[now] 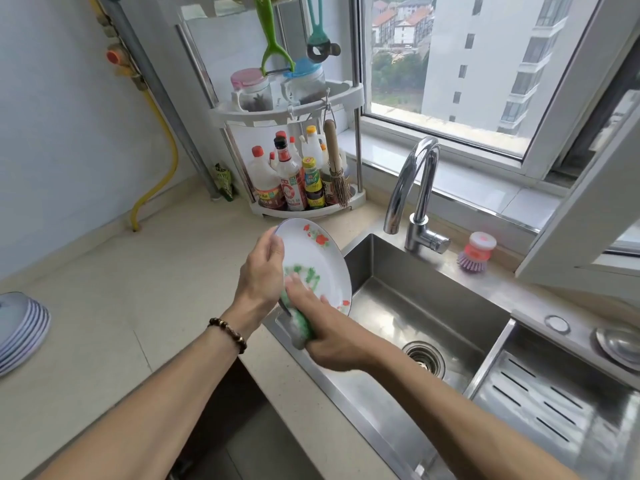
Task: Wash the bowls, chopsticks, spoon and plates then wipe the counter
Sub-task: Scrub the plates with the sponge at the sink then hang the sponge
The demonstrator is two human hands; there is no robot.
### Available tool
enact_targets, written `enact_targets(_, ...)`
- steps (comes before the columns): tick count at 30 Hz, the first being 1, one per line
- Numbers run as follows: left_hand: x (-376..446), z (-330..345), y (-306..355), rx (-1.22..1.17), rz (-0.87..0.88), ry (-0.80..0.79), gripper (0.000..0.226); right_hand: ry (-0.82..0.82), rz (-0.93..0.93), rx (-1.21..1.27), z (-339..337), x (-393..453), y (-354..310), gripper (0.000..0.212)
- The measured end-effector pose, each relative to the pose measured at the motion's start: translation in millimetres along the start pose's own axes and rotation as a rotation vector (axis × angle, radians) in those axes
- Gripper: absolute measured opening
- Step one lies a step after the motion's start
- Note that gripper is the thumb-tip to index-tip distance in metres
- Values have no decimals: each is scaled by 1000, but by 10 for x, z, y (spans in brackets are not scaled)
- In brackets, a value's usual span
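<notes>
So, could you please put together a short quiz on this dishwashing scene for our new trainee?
1. True or false: water is running from the tap.
2. Which hand holds the sponge: a) the left hand b) the right hand c) neither
3. Fill in: the stack of plates stands on the ____ at the left edge of the view.

Key
1. False: no water shows at the spout.
2. b: the right hand rubs the sponge on the flowered plate, which the left hand grips by its rim, tilted at the sink's left edge.
3. Counter.
</notes>
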State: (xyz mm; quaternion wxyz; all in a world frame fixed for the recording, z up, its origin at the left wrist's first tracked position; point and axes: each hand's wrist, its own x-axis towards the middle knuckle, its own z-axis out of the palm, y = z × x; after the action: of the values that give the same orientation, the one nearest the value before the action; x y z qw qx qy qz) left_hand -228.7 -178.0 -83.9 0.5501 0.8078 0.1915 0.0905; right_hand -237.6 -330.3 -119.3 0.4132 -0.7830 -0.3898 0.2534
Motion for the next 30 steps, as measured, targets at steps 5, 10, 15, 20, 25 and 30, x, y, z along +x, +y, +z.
enact_targets(5, 73, -48, 35, -85, -48, -123, 29, -29, -23, -3, -7, -18, 5, 101)
enact_targets(10, 21, 20, -57, -66, -55, -132, 35, -31, 68, 97, -18, 27, -41, 99)
enact_targets(15, 44, -28, -31, -66, -38, -111, 31, -75, 37, 21, -13, -97, 49, 96)
enact_targets(20, 55, 33, -34, 91, 5, 42, 45, -34, 147, -17, -11, -123, 68, 78)
enact_targets(25, 74, -13, -39, 55, 40, -11, 44, 1, 105, -249, 78, -206, 356, 75)
enact_targets(30, 18, 51, -77, 12, 1, 128, 44, 78, 87, -301, 127, -134, 304, 73)
